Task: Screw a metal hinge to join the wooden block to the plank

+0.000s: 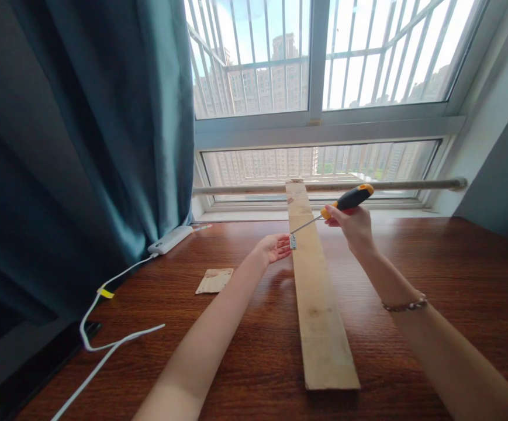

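Observation:
A long wooden board [317, 292] slants up from the brown tabletop, its far end resting at the rail by the window. On the board's left edge sits a small metal hinge [293, 241]. My left hand [275, 248] is at that edge, fingers closed against the hinge and the board's side. In my right hand [352, 225] is a screwdriver [353, 197] with a black and yellow handle, gripped near the front of the handle. Its shaft points down to the left, and the tip meets the hinge's upper end. Any screw there is too small to make out.
A small square wood piece [214, 280] lies left of my left forearm. Farther left are a white power strip [170, 240] and its white cable [87, 316]. A blue curtain [148, 117] hangs at the left. A metal rail [394, 185] crosses before the window.

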A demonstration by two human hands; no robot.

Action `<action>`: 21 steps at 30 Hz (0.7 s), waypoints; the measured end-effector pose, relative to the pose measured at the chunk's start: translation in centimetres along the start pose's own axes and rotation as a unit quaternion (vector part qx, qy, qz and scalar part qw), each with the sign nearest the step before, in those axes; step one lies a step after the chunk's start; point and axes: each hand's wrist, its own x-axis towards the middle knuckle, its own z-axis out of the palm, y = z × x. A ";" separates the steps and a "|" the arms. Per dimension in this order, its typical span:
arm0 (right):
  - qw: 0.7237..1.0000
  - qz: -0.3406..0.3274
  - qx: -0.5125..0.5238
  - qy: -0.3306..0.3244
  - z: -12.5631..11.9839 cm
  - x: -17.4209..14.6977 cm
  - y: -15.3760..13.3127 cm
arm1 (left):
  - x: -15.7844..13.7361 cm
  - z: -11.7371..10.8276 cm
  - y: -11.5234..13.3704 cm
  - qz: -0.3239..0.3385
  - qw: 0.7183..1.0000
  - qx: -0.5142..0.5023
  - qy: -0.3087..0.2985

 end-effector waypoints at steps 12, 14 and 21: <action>1.000 -0.012 -0.023 0.015 -0.2 0.4 1.0 | -0.6 0.4 0.0 0.000 1.000 -0.003 0.016; 1.000 -0.006 -0.022 0.011 -0.2 0.4 0.8 | -0.6 0.4 0.0 0.003 1.000 -0.004 0.018; 0.990 -0.071 -0.115 -0.037 -0.4 -0.1 -0.4 | -0.6 0.5 0.1 0.011 1.000 -0.012 0.008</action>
